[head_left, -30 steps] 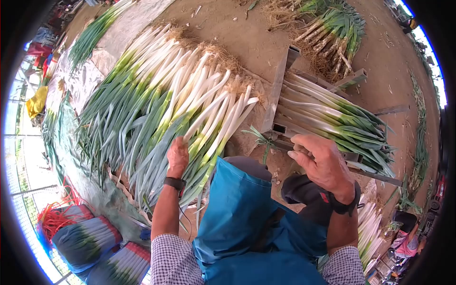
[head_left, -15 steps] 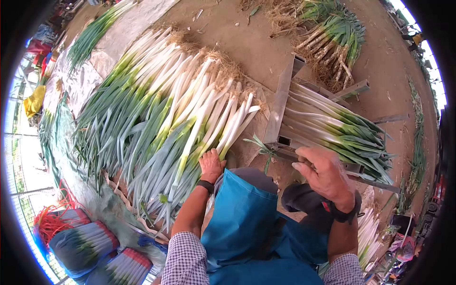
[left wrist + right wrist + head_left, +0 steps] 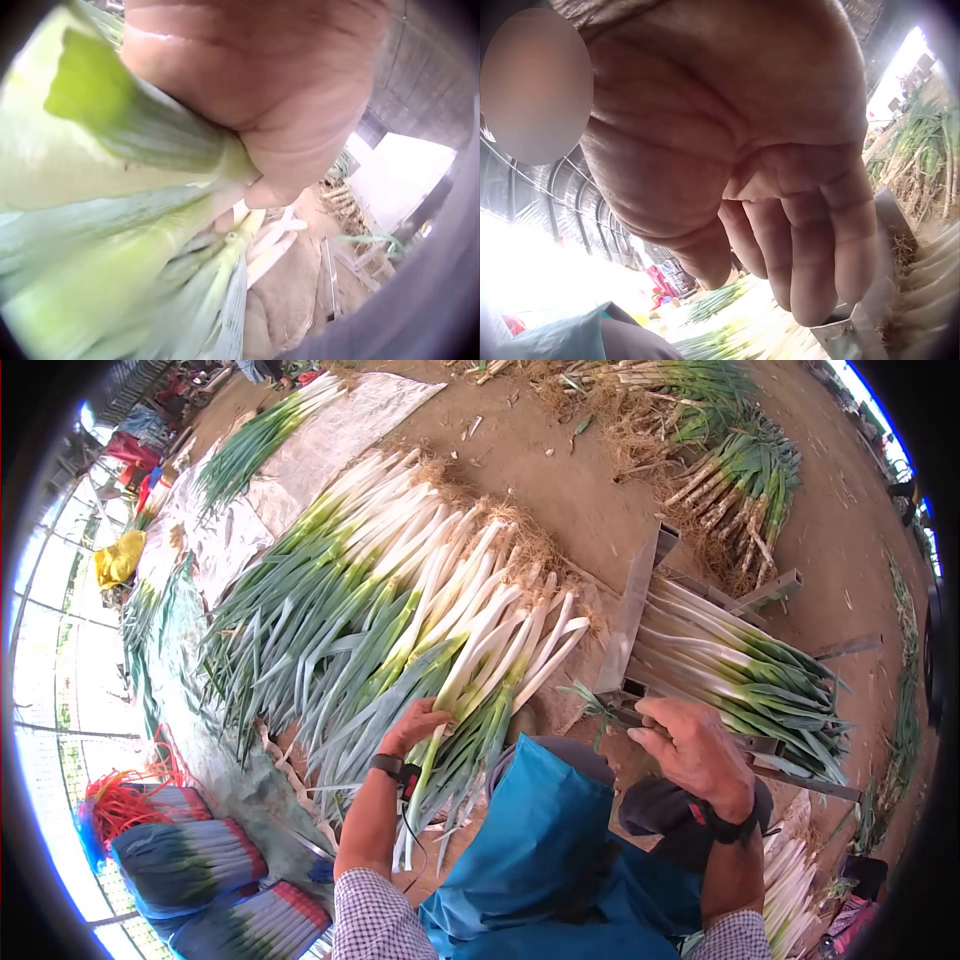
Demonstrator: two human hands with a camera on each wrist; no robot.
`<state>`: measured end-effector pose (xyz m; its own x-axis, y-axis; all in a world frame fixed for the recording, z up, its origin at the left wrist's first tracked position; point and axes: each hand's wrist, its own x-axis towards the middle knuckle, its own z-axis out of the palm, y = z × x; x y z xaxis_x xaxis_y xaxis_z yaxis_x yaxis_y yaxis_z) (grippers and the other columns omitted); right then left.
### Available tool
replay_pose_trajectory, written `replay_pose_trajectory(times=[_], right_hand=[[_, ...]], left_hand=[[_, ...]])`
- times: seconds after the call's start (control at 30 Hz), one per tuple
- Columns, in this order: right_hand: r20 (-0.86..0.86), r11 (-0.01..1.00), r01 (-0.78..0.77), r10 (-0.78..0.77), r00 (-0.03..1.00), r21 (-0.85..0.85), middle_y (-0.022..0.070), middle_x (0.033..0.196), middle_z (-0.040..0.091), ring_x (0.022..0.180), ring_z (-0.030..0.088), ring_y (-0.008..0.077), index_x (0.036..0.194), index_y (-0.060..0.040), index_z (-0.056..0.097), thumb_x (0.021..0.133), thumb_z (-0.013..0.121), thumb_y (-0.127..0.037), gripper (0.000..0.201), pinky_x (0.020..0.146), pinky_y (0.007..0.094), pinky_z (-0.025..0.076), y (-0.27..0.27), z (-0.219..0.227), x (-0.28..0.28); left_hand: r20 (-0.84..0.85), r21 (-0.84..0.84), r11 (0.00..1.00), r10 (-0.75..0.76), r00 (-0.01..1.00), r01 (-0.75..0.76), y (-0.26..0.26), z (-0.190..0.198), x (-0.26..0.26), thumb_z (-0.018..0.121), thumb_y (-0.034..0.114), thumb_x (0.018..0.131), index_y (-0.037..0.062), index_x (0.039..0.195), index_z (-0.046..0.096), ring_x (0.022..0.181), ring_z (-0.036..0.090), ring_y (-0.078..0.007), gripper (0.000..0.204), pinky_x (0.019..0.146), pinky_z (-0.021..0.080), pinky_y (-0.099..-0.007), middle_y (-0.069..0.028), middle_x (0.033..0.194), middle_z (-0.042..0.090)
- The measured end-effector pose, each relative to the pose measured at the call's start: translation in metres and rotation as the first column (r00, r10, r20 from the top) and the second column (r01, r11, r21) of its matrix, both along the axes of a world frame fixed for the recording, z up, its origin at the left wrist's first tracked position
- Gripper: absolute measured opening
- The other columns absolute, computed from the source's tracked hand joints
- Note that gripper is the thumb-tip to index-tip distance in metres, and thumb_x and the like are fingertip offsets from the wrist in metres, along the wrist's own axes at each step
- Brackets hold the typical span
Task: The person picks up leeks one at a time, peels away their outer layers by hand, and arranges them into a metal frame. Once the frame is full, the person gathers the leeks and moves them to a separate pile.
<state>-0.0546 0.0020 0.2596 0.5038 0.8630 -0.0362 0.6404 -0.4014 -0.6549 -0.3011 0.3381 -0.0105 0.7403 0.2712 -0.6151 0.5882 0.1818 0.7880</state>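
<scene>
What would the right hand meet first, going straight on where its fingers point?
Probably the corner of the metal frame, just past the fingertips of the right hand; the depth is unclear.

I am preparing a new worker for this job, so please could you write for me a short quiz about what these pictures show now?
1. Multiple choice: What does the left hand grip?
a) a yellow bag
b) a leek stalk
c) a red string

2. True or false: The right hand holds a bunch of leeks.

3. Fill in the missing colour: In the large leek pile, the roots are at the ____ end of the stalks.

Key: 1. b; 2. false; 3. white
</scene>
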Motion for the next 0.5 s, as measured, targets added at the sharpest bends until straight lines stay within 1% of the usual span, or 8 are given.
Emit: replay_pose_trajectory(times=[0.03, 0.1, 0.13, 0.23, 0.33, 0.43, 0.47, 0.5], right_hand=[[0.007, 1.0, -0.004, 0.004, 1.0, 0.012, 0.0203, 0.087, 0.062, 0.082, 0.059, 0.045, 0.1, -0.0014, 0.06, 0.09, 0.069, -0.015, 0.019, 0.069, 0.0492, 0.046, 0.002, -0.002, -0.001], [0.011, 1.0, -0.015, 0.015, 1.0, -0.002, 0.0204, 0.087, 0.063, 0.082, 0.06, 0.0451, 0.1, -0.0015, 0.06, 0.091, 0.068, -0.016, 0.019, 0.07, 0.0495, 0.046, 0.001, -0.002, -0.004], [0.012, 1.0, -0.027, 0.027, 1.0, -0.015, 0.0206, 0.087, 0.063, 0.083, 0.06, 0.0452, 0.101, -0.0015, 0.06, 0.091, 0.068, -0.016, 0.02, 0.07, 0.0496, 0.047, 0.004, -0.001, -0.004], [0.009, 0.998, -0.048, 0.048, 0.999, -0.03, 0.021, 0.089, 0.064, 0.084, 0.06, 0.0453, 0.099, -0.0009, 0.06, 0.091, 0.068, -0.017, 0.02, 0.071, 0.0497, 0.046, 0.01, -0.002, -0.007], [0.0, 0.998, -0.057, 0.057, 0.998, -0.042, 0.0217, 0.088, 0.064, 0.085, 0.06, 0.0458, 0.098, -0.0003, 0.06, 0.091, 0.068, -0.016, 0.019, 0.07, 0.0501, 0.046, 0.014, -0.006, -0.008], [-0.013, 0.997, -0.054, 0.054, 0.998, -0.05, 0.0232, 0.087, 0.064, 0.084, 0.06, 0.0468, 0.097, 0.0004, 0.06, 0.09, 0.068, -0.015, 0.019, 0.07, 0.0511, 0.046, 0.019, -0.007, -0.009], [-0.021, 0.998, -0.053, 0.052, 0.998, -0.044, 0.0238, 0.086, 0.063, 0.084, 0.059, 0.0473, 0.097, 0.0006, 0.06, 0.09, 0.068, -0.015, 0.019, 0.07, 0.0514, 0.046, 0.02, -0.008, -0.008], [-0.033, 0.998, -0.053, 0.052, 0.998, -0.039, 0.0244, 0.086, 0.063, 0.084, 0.059, 0.0477, 0.096, 0.0008, 0.06, 0.09, 0.068, -0.014, 0.019, 0.07, 0.0517, 0.046, 0.021, -0.009, -0.008]], left_hand=[[0.005, -0.043, 0.999, 0.018, 1.0, -0.018, 0.005, 0.012, -0.004, 0.067, 0.012, 0.092, -0.004, 0.11, 0.069, 0.084, 0.068, -0.0154, 0.024, 0.076, 0.057, -0.0322, -0.0082, 0.093, 0.073], [0.033, -0.208, 0.977, 0.047, 0.998, -0.039, 0.012, 0.012, -0.013, 0.066, 0.014, 0.094, -0.0074, 0.112, 0.067, 0.086, 0.069, -0.0183, 0.028, 0.082, 0.055, -0.0331, -0.0131, 0.101, 0.074], [0.016, -0.252, 0.966, 0.07, 0.997, -0.063, 0.011, 0.014, -0.016, 0.065, 0.014, 0.096, -0.008, 0.118, 0.064, 0.086, 0.069, -0.0205, 0.031, 0.083, 0.056, -0.034, -0.0141, 0.102, 0.074], [0.011, -0.329, 0.94, 0.097, 0.995, -0.089, 0.003, 0.019, -0.02, 0.068, 0.015, 0.095, -0.0067, 0.122, 0.062, 0.088, 0.069, -0.02, 0.035, 0.081, 0.057, -0.0335, -0.0146, 0.104, 0.074], [-0.023, -0.317, 0.946, 0.064, 0.998, -0.068, -0.001, 0.026, -0.018, 0.069, 0.018, 0.094, -0.0051, 0.119, 0.064, 0.087, 0.068, -0.0197, 0.034, 0.081, 0.058, -0.0344, -0.0127, 0.103, 0.073], [-0.006, -0.319, 0.948, 0.01, 1.0, -0.012, 0.005, 0.028, -0.014, 0.07, 0.021, 0.094, -0.003, 0.116, 0.065, 0.086, 0.068, -0.0194, 0.034, 0.08, 0.058, -0.0334, -0.0115, 0.102, 0.073], [-0.022, -0.333, 0.941, 0.049, 0.999, -0.053, 0.005, 0.029, -0.014, 0.07, 0.022, 0.093, -0.0015, 0.113, 0.066, 0.084, 0.068, -0.0188, 0.031, 0.078, 0.057, -0.0313, -0.011, 0.101, 0.073], [-0.028, -0.33, 0.942, 0.061, 0.998, -0.067, 0.006, 0.035, -0.012, 0.071, 0.024, 0.093, -0.0021, 0.115, 0.067, 0.088, 0.067, -0.018, 0.034, 0.081, 0.055, -0.0321, -0.0095, 0.103, 0.073]])
